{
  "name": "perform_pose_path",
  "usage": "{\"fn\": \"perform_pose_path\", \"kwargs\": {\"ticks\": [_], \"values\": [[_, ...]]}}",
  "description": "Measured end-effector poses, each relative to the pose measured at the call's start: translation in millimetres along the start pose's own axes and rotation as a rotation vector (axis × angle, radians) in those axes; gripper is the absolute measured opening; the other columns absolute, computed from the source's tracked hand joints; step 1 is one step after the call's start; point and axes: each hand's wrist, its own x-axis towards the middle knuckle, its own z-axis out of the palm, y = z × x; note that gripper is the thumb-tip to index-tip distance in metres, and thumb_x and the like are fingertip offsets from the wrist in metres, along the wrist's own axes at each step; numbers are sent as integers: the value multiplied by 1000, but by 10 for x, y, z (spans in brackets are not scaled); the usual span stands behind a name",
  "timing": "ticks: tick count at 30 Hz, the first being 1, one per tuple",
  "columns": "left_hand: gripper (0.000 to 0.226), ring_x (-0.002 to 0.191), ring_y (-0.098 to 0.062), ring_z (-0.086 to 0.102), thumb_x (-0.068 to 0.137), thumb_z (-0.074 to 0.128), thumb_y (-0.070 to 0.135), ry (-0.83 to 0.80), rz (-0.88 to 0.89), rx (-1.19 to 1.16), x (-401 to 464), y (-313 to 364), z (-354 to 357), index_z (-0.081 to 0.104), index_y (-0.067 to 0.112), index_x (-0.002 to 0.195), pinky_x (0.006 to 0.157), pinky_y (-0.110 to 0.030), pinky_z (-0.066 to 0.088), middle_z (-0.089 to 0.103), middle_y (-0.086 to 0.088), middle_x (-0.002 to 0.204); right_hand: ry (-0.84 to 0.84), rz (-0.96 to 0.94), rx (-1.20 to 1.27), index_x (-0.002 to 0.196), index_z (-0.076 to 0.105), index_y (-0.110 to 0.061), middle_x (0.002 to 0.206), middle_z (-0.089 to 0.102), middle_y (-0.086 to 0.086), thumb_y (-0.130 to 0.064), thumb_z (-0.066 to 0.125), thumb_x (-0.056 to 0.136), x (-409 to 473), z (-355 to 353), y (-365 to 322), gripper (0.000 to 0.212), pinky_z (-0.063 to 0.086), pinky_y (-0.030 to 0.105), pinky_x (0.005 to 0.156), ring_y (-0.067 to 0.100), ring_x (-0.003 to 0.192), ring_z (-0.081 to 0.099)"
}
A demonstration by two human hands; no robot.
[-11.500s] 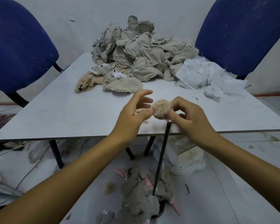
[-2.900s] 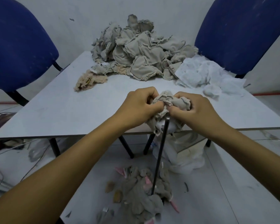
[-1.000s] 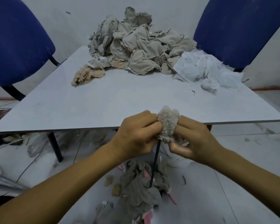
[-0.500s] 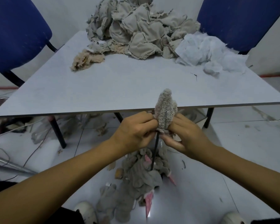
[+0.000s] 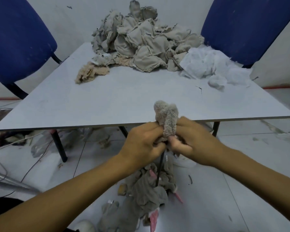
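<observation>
Head view, the only one. The left grip (image 5: 142, 144) and the right grip (image 5: 191, 141) meet just off the near edge of the table (image 5: 107, 104), a bit right of that edge's middle, out over the floor. Both are clenched on the same thing: a fuzzy grey fabric piece (image 5: 166, 119). The left grip's fingers curl round the piece's lower left side. The right grip pinches its lower right side, thumb tip against the fuzz. The piece stands upright between them, and its rounded two-lobed top pokes above the knuckles and overlaps the near table edge in this view. Its bottom end is hidden inside the hands.

A thin black rod (image 5: 159, 169) runs down from under the hands, near upright. Its lower end sits in a floor heap of grey fabric pieces (image 5: 147, 196) with pink bits (image 5: 153, 220) mixed in. Whether the rod's top is inside the fuzzy piece, cannot tell.

At the far edge of the table lies a big pile of beige fabric shells (image 5: 141, 44), raw edges out. Touching it toward the far right corner is white stuffing (image 5: 211, 67). A tan fluffy clump (image 5: 90, 72) lies at the pile's left side. A blue chair (image 5: 18, 39) stands off the far left corner and another blue chair (image 5: 244, 25) off the far right. Loose cables (image 5: 0, 166) lie on the floor at left.
</observation>
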Motion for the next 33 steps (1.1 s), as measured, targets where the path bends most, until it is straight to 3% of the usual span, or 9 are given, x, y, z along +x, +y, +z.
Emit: {"fn": "perform_pose_path", "kwargs": {"ticks": [7,10,13,15,17,21,25,29,33], "values": [[16,69,-32,62,77,70,-2,-76,-11,-26,-117,-155,120,72,-1,93,56,-41,51,68,-15,84,-41,57,29,105,69,-12,98,65,2,-39,37,98,-127,218,99,41,45,44,75,23,84,55],[16,76,-34,63,81,65,1,-113,22,-41,-125,-184,90,71,-2,96,62,-45,52,68,-16,90,-56,4,42,108,68,-13,98,62,-2,-34,47,102,-205,196,109,30,46,43,76,22,85,53],[20,83,-34,61,83,64,4,-116,-6,-178,-9,-187,-17,68,-4,101,69,-47,50,65,-17,95,-140,-3,107,117,62,-34,110,60,-13,-38,49,101,-172,-33,135,21,44,32,83,14,95,52],[18,77,-35,59,77,64,4,-5,-117,-365,153,-114,-137,64,-9,90,67,-49,49,62,-20,86,-117,26,197,104,58,-52,102,57,-24,-43,50,96,-61,-264,99,15,43,21,76,6,92,55],[13,71,-37,60,70,63,-2,69,-232,-609,399,-32,-300,58,-9,80,60,-50,52,59,-24,77,-112,92,443,98,68,-45,101,65,-17,-40,55,89,100,-512,66,17,47,15,75,8,88,62],[16,49,-18,55,69,59,-7,21,-252,-874,840,12,-560,54,7,74,49,-26,47,56,-5,60,-194,130,850,100,74,-14,93,70,6,-22,66,84,320,-916,121,20,55,26,74,22,84,66],[9,50,-17,44,73,57,6,-79,-329,-973,974,-4,-547,48,7,75,51,-31,36,48,-1,59,-11,209,827,76,69,-15,69,63,-3,-12,71,83,410,-863,148,8,50,17,57,7,64,60],[11,57,-11,48,81,59,13,-164,-348,-1024,1013,-83,-486,49,11,76,54,-25,41,53,6,65,240,280,656,61,52,-13,52,48,-13,-1,69,87,488,-654,181,34,38,12,49,1,49,44],[16,58,-6,47,81,65,9,-116,-340,-1017,1012,-150,-388,50,11,76,55,-18,39,52,10,63,445,358,555,54,52,-18,49,44,-10,-20,72,70,577,-489,186,25,31,18,47,5,49,37]]}}
